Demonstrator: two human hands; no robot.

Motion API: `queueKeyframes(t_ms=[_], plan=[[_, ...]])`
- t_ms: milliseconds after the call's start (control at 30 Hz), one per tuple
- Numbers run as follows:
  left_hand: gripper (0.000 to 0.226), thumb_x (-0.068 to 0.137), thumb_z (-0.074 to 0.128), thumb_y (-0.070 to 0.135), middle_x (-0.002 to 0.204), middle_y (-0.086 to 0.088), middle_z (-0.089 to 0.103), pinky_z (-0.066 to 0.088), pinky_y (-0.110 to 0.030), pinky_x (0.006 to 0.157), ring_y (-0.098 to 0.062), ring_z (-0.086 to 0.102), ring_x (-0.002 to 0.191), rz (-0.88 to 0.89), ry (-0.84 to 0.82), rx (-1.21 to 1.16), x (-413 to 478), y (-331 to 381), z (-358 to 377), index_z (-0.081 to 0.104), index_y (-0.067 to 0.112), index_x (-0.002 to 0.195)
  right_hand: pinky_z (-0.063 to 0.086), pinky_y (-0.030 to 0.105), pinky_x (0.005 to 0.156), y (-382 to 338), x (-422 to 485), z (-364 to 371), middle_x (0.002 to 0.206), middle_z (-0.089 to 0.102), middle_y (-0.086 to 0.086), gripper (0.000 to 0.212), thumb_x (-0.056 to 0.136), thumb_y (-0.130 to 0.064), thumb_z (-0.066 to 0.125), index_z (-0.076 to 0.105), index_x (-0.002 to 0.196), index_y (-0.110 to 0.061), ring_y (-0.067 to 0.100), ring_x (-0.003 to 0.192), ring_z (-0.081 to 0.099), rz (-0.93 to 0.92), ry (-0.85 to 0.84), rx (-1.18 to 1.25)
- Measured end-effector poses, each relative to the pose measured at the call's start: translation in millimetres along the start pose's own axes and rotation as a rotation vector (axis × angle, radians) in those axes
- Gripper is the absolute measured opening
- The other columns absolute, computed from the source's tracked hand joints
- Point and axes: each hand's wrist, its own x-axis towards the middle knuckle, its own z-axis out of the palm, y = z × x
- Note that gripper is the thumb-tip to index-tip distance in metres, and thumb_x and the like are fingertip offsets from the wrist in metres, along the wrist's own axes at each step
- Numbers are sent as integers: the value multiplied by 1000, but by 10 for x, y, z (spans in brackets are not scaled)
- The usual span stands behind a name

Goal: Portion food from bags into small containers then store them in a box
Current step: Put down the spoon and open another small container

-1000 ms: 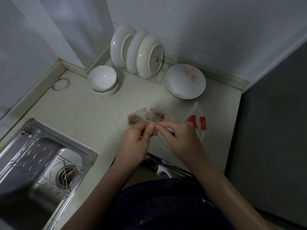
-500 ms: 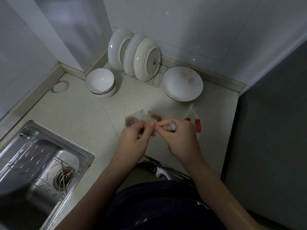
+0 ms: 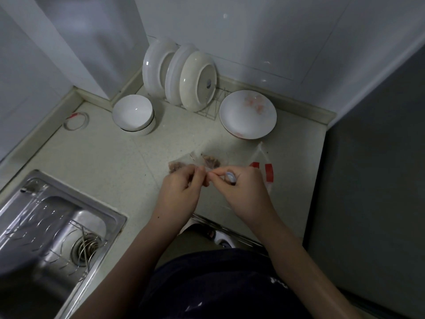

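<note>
Finding: my left hand (image 3: 181, 192) and right hand (image 3: 241, 194) meet low over the countertop (image 3: 115, 162). Thumb and forefinger of each are pressed together on one spot. They pinch a thin clear film (image 3: 207, 177), which I judge to be a bag mouth, though it is too small to confirm. My right hand also cradles a small pale round object (image 3: 230, 180), possibly a small container or cap.

Two clear food bags (image 3: 210, 161) holding brown pieces lie just beyond my knuckles. A bag with red marks (image 3: 268, 172) lies beside my right hand.

Recommendation: part the film evenly, mouth upward and close to the counter, so nothing spills. No storage box is in view.
</note>
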Motion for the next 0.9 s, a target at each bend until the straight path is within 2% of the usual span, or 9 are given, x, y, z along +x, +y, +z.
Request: queueKeyframes(t_ms=[100,267,433,533,667,767,833,867,900], plan=[[33,101,48,26,71,-3,67,43,-31,62,-17,59,64,24,-31,0,-12,2,5,67,20,74,48,13,60,-15,1,-12,66,70,-8,10,85,-14,69,76,79,-10,3,62,64,-3,42,11],[30,100,47,27,77,-1,67,48,-44,74,-18,63,76,89,-68,68,-20,8,14,66,18,79,33,8,45,-8,-2,-18,43,50,-23,11,82,-13,72,73,72,-9,-1,40,45,84,117,72],[29,101,45,24,74,1,63,44,-34,68,-13,58,70,169,-72,164,12,23,4,62,15,79,38,8,53,16,12,4,51,55,-24,8,86,-17,67,74,86,-12,-4,51,53,90,62,36],[29,102,46,21,69,6,56,40,-31,65,-8,53,66,194,-94,204,16,52,-14,56,20,75,35,6,53,20,11,16,54,53,-22,15,90,-14,62,72,80,-15,-3,54,55,-15,31,-54],[29,100,48,17,67,-2,59,43,-37,65,-16,55,63,194,-130,190,36,99,-37,58,16,73,33,12,49,15,-2,26,50,47,-17,20,90,-14,62,67,71,-18,3,49,50,-48,59,-105],[34,99,49,13,63,1,56,40,-27,60,-16,52,60,177,-169,131,29,130,-61,54,20,67,29,11,45,5,9,-5,44,44,-12,37,89,-10,60,52,58,-30,4,44,46,-5,123,-81],[36,98,49,12,62,0,54,39,-22,59,-18,52,63,140,-166,79,9,136,-69,53,19,63,36,28,44,26,41,-41,48,56,1,31,89,-13,61,62,58,-9,19,46,52,38,159,-60],[34,96,50,13,62,-2,54,41,-24,60,-19,53,63,121,-148,64,2,135,-70,53,16,62,40,32,46,32,51,-53,53,60,10,29,88,-16,61,65,64,0,29,51,55,43,173,-53],[32,93,52,15,62,-5,56,44,-29,62,-20,54,62,104,-121,66,4,131,-73,55,12,62,41,33,47,29,52,-54,53,60,12,29,88,-17,62,66,68,2,30,51,55,48,177,-49]])
